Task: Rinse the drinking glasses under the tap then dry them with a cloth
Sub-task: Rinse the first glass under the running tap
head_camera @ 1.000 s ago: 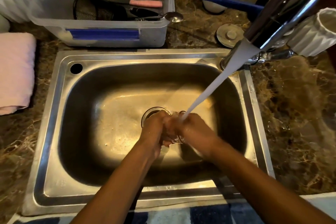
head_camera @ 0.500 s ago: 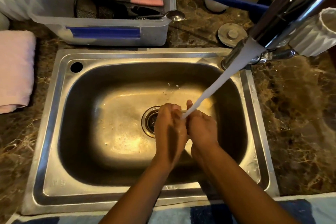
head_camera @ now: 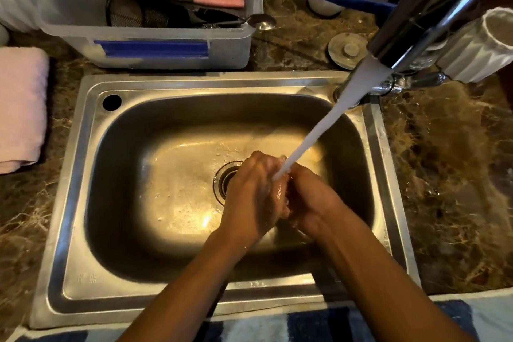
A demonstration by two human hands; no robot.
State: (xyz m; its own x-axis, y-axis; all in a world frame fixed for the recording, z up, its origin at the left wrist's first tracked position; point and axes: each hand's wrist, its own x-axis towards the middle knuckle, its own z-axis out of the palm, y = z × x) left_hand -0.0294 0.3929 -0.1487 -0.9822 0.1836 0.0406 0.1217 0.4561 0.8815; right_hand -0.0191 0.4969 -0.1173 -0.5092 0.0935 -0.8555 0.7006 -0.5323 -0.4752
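Hands: our left hand [head_camera: 251, 197] & right hand [head_camera: 311, 200] pressed together over the sink [head_camera: 83, 203] drain, fingers curled.
Glass: not visible to us; can't tell if it's betw. the palms.
Water: stream [head_camera: 327, 125] from tap [head_camera: 444, 3] lands where hands meet.
Cloth: pink cloth [head_camera: 20, 108] on surface, far left.

Both forearms reached forward and converged. The left hand [head_camera: 251, 197] and right hand [head_camera: 311, 200] were pressed together side by side, backs up, fingers curled inward against each other. Whether they held anything could not be told.
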